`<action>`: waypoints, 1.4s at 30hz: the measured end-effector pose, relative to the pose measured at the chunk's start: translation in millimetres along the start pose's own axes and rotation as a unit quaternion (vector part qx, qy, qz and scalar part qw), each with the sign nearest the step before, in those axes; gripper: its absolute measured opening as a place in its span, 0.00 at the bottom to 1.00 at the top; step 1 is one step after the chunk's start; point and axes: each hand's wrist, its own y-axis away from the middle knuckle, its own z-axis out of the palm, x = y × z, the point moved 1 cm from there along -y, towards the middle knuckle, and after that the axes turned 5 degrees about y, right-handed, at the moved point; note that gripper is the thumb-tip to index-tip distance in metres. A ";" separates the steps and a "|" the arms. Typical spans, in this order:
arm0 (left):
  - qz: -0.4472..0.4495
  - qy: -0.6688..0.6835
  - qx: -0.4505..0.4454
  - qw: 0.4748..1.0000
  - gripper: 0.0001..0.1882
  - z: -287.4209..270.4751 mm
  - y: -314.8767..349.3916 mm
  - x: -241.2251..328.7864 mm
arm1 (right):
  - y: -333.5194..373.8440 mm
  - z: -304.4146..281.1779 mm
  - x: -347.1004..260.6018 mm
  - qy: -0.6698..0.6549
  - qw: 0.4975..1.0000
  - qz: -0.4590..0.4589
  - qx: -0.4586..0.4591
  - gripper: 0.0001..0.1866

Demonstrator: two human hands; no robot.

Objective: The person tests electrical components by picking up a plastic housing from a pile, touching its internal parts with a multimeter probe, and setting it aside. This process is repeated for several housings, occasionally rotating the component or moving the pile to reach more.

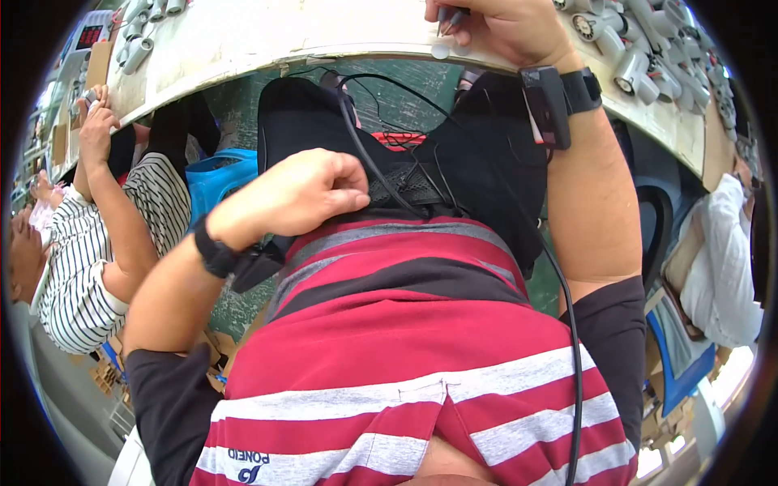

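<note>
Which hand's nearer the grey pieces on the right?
Right: the right hand is left of the grey pieces; the left hand is farther off, by the lap.

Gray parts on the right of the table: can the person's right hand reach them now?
Probably yes: the right hand is at the same table, and nothing seems to stand between it and the gray parts. But it holds a small dark thing, which may need putting down first.

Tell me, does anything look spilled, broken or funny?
I see nothing spilled or broken. The black cable looping loosely near the left hand looks a bit untidy, and the grey cylindrical parts at upper right lie jumbled.
</note>
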 end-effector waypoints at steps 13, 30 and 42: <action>0.019 -0.073 0.003 0.997 0.45 29.3 -16.4 -22.0 | 3.9 14.2 7.2 0.046 0.997 0.013 0.062 0.06; -0.042 0.178 -0.049 0.982 0.41 36.5 -20.6 -33.1 | -1.4 10.5 10.9 0.042 0.998 -0.001 0.054 0.06; 0.098 0.105 0.094 0.985 0.38 34.3 11.4 -3.8 | -0.1 11.8 8.5 0.073 0.995 0.018 0.067 0.07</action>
